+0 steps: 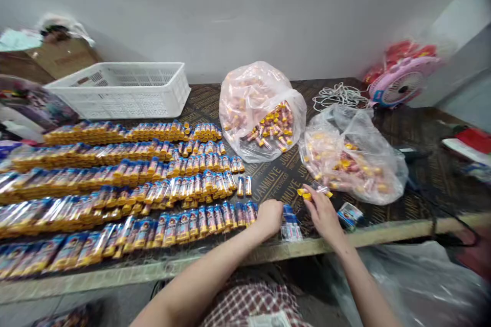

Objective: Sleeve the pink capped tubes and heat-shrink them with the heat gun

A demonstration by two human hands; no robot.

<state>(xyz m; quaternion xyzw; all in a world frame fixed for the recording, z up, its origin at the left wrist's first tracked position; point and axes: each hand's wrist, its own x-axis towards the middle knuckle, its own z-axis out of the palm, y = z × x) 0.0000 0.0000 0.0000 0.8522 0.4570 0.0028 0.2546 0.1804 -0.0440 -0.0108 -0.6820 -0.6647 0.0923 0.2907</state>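
Observation:
My left hand (269, 218) is closed at the right end of the front row of small blue-and-yellow labelled tubes (192, 222); whatever its fingers hold is hidden. Beside it, flat blue-and-clear printed sleeves (291, 226) lie near the table edge. My right hand (324, 214) pinches at a yellow-capped tube (306, 196), thumb and forefinger on either side of it. More yellow-capped tubes (325, 191) lie loose by those fingers. Two labelled tubes (244, 186) stand apart, behind my left hand.
Several stacked rows of labelled tubes (95, 173) fill the left side. Behind are a white plastic crate (126, 99) and two clear bags (255, 92) (356, 163) of yellow-capped tubes. A pink fan (402, 84), coiled white cable (339, 96) and small printed packet (349, 214) are at right.

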